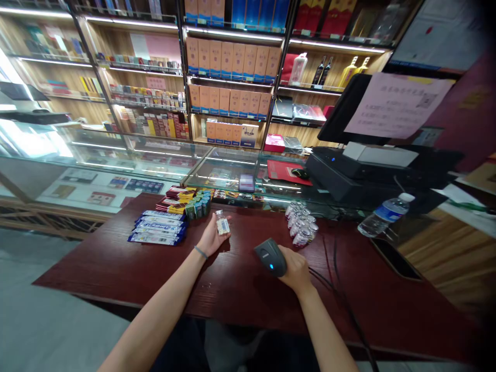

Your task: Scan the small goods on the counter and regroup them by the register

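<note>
My left hand (212, 235) is closed around a small clear container (222, 226) with a pale label that seems to carry a barcode. In my right hand (295, 268) is a dark handheld barcode scanner (271, 257) with a lit blue light, its head turned towards the left hand. A cluster of small shiny containers with purple labels (302, 225) stands beyond the right hand. Left of my left hand lie several blue-and-white packets (158, 228), with red-and-yellow packs (176, 200) and a group of small green and blue cylinders (199, 204) behind them.
The dark red wooden table (240, 294) borders a glass display counter (217, 160). To the right are a water bottle (386, 216), a phone (396, 258), black cables (341, 289) and a monitor (344, 108) bearing a pink paper. Shelves of boxes (232, 59) line the wall.
</note>
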Demonstrator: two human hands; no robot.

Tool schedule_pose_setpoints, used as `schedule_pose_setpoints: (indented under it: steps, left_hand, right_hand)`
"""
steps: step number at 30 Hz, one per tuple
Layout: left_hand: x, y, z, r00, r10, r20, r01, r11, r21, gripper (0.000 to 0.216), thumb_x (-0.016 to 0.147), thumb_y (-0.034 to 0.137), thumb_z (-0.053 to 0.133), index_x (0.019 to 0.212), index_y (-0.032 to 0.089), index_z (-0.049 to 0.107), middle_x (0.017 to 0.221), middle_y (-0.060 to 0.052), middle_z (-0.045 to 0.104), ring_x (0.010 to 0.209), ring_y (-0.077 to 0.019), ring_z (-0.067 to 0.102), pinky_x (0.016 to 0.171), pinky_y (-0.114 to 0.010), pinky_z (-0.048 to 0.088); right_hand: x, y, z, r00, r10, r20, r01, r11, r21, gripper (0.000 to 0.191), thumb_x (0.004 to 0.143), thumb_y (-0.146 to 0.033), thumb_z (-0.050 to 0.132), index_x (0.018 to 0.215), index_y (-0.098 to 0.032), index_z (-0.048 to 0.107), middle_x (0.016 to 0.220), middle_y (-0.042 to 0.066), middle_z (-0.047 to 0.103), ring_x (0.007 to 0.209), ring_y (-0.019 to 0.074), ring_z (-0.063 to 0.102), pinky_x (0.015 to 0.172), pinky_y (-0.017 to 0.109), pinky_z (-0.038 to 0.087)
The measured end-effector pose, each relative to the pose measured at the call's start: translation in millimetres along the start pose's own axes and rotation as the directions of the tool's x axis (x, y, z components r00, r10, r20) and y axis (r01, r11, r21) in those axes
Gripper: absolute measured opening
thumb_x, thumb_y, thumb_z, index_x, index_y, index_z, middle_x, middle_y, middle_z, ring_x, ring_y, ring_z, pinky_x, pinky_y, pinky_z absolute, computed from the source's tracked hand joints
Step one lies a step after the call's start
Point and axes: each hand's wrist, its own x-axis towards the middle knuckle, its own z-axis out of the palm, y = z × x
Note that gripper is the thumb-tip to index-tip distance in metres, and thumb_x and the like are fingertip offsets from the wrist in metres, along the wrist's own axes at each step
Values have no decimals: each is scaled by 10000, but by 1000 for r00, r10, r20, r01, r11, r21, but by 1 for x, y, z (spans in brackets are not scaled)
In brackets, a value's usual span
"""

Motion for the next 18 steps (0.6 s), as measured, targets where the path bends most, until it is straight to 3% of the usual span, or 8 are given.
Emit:
schedule_pose_setpoints:
  steps: [6, 14, 18]
  left_hand:
    - [2, -3, -3, 997, 74, 22, -73, 996, -53, 176, 849, 340, 627, 939, 189, 636, 833, -30, 631, 671, -129, 573, 617, -285, 517]
    - [3, -4, -4, 983, 175, 44, -180, 976, 120, 327, 821, 420, 685, 1077, 236, 600, 986, -33, 630, 775, -138, 593, 731, -326, 543]
    - [3, -5, -4, 982, 184, 31, -186, 977, 104, 334, 809, 380, 699, 1082, 210, 610, 1047, -66, 629, 843, -162, 606, 713, -307, 542]
  right_hand:
    - [7, -12, -5, 993, -77, 89, 75, 997, 28, 380, 833, -286, 497, 1178, -134, 542, 854, 79, 699, 703, 196, 669, 607, 303, 497]
    - [10, -17, -6, 991, -99, 85, 95, 994, 57, 385, 827, -266, 496, 1189, -139, 524, 870, 80, 701, 716, 191, 668, 624, 297, 487]
    - [9, -16, -4, 987, -129, 91, 124, 990, 61, 344, 801, -231, 488, 1129, -145, 546, 797, 62, 681, 680, 189, 655, 602, 294, 477]
